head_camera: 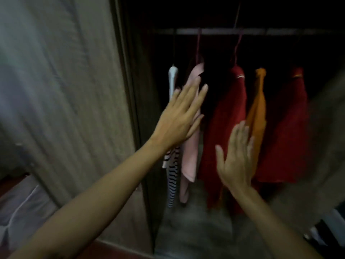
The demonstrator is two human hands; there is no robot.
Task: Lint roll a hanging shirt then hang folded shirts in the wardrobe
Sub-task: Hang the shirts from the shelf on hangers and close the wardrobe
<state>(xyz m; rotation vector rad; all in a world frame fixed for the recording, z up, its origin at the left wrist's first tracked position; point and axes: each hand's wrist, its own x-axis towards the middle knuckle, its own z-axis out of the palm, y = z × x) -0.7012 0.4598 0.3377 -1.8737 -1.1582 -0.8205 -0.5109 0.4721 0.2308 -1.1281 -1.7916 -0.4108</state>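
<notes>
Several shirts hang from a rail inside a dark wardrobe: a striped one, a pink one, a red one, an orange one and another red one. My left hand is flat and open, fingers spread, pressed against the pink shirt's side. My right hand is open too, palm turned left, in front of the gap between the first red shirt and the orange one. Neither hand holds anything. No lint roller is in view.
The wardrobe's pale door stands open at the left, its dark frame beside my left arm. A light bedsheet lies at the lower left. Blurred fabric fills the right edge. The wardrobe floor is grey.
</notes>
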